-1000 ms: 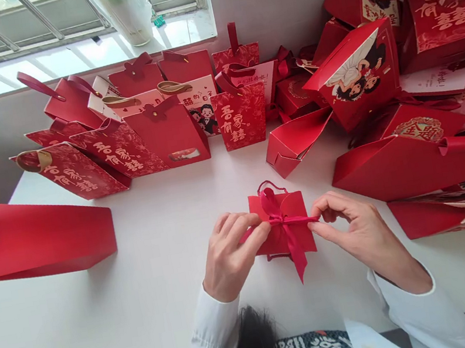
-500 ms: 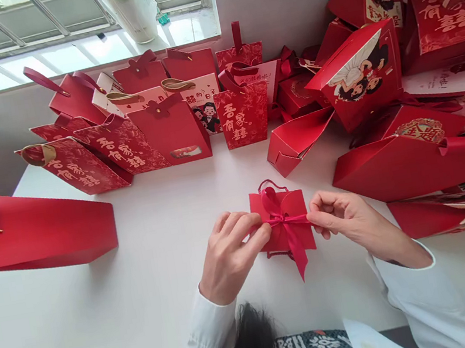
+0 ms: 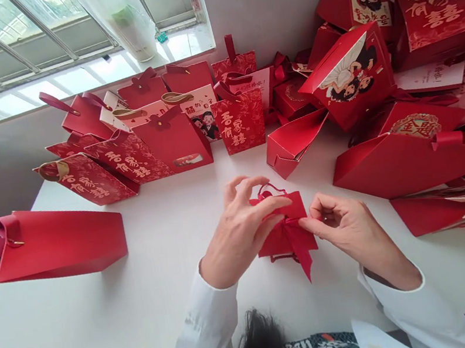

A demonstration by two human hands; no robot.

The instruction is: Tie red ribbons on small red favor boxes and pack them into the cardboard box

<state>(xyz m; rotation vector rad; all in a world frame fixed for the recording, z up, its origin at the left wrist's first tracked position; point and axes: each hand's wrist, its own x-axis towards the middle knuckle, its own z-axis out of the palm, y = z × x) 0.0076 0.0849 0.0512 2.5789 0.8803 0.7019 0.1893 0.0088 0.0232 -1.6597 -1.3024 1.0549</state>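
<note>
A small red paper gift bag (image 3: 285, 236) lies flat on the white table (image 3: 105, 320), with a dark red cord handle (image 3: 268, 190) at its far edge. A red satin ribbon tail (image 3: 304, 260) hangs down its near side. My left hand (image 3: 242, 232) is spread over the bag's upper part, with fingers apart and touching the paper. My right hand (image 3: 341, 224) is at the bag's right edge, its thumb and forefinger pinched on the ribbon (image 3: 305, 222). The bow's knot is mostly hidden behind my fingers.
Red gift bags with gold characters (image 3: 239, 122) stand in a row against the wall. Red boxes and bags (image 3: 350, 77) are heaped at the right, and a folded red bag (image 3: 59, 241) lies at the left. A window (image 3: 59, 42) is behind the table.
My left hand has let go of the ribbon and lifted, its fingers spreading over the bag's top. My right hand stays pinched at the ribbon. The view has tilted slightly.
</note>
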